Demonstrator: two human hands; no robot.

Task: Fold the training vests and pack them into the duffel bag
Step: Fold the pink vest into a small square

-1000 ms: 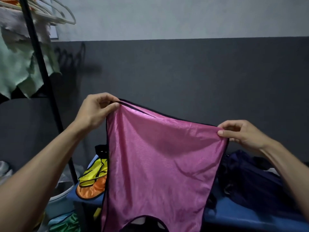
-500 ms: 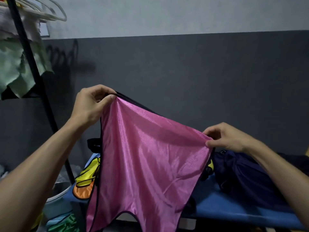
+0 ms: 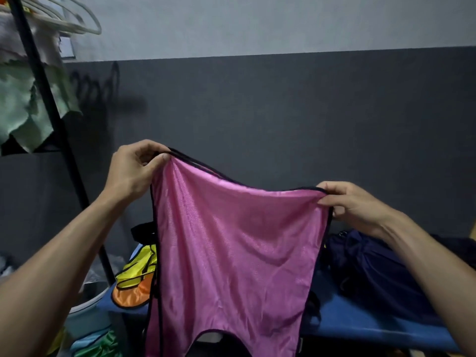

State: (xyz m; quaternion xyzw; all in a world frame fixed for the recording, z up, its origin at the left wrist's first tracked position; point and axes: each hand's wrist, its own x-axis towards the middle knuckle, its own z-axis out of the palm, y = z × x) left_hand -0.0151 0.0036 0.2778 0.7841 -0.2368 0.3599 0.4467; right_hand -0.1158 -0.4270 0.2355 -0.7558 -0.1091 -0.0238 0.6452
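Hanging in the air, a pink vest (image 3: 231, 248) is pinched at its top corners by the left hand (image 3: 134, 171) and right hand (image 3: 353, 204), held apart above a blue table (image 3: 360, 320).

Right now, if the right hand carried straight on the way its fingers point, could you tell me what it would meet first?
The right hand points leftward along the top hem of the pink vest it pinches. That slack hem lies in its path first, then probably the left hand, which sits higher; depth is unclear.
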